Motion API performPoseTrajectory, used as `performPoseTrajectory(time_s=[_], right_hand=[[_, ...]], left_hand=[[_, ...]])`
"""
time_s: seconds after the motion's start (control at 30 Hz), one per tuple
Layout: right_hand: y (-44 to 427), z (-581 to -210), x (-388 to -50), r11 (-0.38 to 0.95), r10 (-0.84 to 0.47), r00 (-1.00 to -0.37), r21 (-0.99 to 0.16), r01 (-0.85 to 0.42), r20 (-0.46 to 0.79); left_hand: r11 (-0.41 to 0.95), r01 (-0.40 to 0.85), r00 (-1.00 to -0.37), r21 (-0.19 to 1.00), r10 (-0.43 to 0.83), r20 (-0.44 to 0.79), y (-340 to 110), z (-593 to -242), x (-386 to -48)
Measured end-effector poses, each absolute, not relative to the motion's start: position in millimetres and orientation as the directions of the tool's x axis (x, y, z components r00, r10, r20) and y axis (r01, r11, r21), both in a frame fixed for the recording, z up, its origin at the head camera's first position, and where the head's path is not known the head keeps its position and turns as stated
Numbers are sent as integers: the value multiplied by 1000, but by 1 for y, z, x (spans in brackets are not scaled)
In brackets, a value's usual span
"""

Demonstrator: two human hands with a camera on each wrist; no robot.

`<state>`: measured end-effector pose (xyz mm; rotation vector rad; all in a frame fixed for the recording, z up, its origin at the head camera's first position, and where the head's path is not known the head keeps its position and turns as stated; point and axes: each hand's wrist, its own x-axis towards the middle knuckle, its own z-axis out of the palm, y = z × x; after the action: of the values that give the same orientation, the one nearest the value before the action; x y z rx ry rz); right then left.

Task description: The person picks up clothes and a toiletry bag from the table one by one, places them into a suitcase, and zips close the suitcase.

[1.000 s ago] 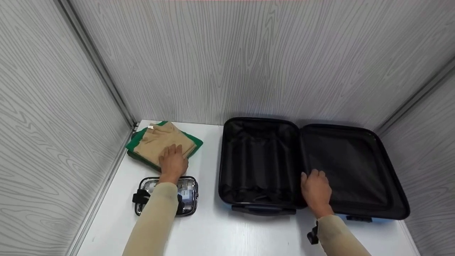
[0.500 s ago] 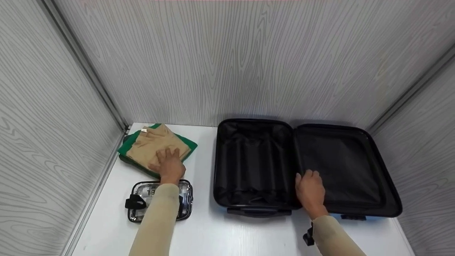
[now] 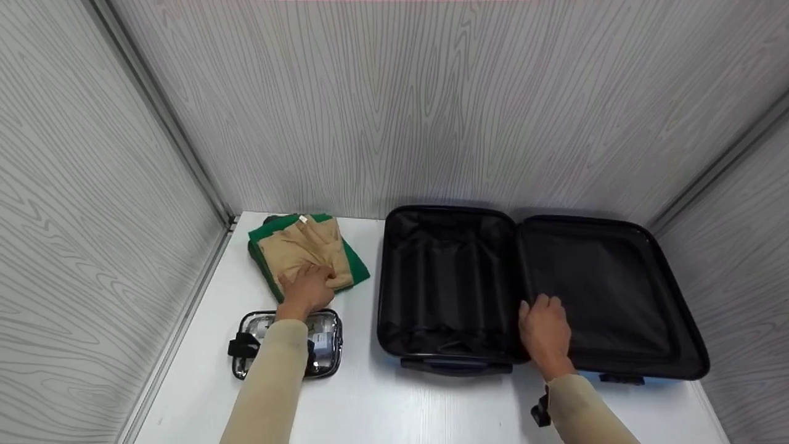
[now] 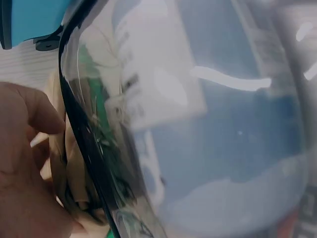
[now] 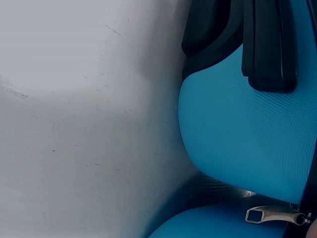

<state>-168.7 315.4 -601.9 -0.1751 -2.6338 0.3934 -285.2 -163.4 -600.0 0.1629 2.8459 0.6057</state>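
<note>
My left hand point(image 3: 306, 288) grips the near part of a folded beige garment point(image 3: 280, 250), which wrinkles under the fingers. Beneath it lies a folded green garment point(image 3: 357, 266), with darker cloth showing at its edge. In the left wrist view, thumb and fingers bend around bunched beige fabric point(image 4: 74, 173); a clear pouch covers much of that view. My right hand point(image 3: 545, 333) holds the near inner rim of an open suitcase point(image 3: 449, 277), where its two black-lined halves meet. Only a fingertip shows in the right wrist view, beside a metal zipper pull point(image 5: 275, 214).
A clear zippered pouch point(image 3: 325, 345) with black trim lies under my left forearm, with items inside. The suitcase's carry handle point(image 3: 456, 369) faces me. Grey wood-grain walls point(image 3: 400, 111) enclose the white table point(image 3: 394, 407) at the back and sides.
The garment stack has turned clockwise and shifted right. My left hand has gone from resting spread on the beige garment to gripping it. The right hand stays at the suitcase rim.
</note>
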Motion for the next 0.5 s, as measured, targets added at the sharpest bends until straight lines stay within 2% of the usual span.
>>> performPoseTrajectory(time_s=[0.23,0.5], right_hand=[[314,-603,-171,944,180,-879,-328,28,441],[312,-607,-177,940,187,-891,-340,39,413]], left_hand=[[859,169,-956,484,263,-133,-162,-599,-278],[822,161,-971,546,232,-63,-164,-604,-271]])
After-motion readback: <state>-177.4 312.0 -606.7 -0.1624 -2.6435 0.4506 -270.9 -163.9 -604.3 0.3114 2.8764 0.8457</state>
